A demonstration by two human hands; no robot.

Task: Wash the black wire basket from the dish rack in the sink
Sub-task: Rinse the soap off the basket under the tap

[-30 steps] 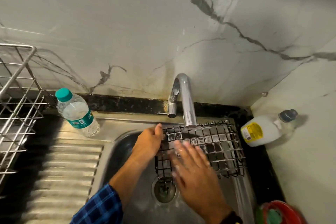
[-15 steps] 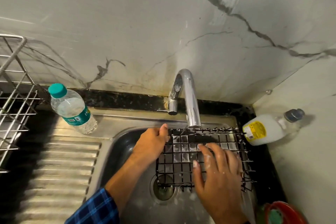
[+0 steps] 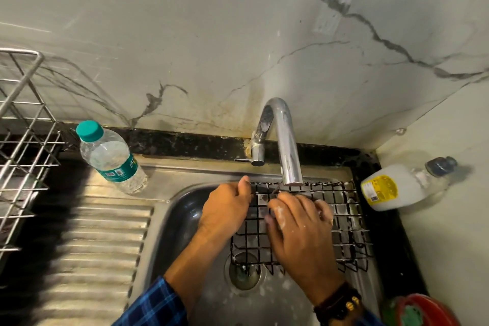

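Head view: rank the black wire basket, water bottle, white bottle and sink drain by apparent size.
1. black wire basket, clearly largest.
2-3. water bottle and white bottle look about alike, so they are not ranked.
4. sink drain, smallest, partly behind the basket.

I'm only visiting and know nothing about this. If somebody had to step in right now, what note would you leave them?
Left hand: grips the black wire basket by its left edge, holding it over the sink basin, just below the tap.
Right hand: soapy, fingers pressed on the mesh.
Done: the basket is out of the dish rack and has suds on its wires.
Left: finish scrubbing, then rinse. No stream of water shows at the tap.
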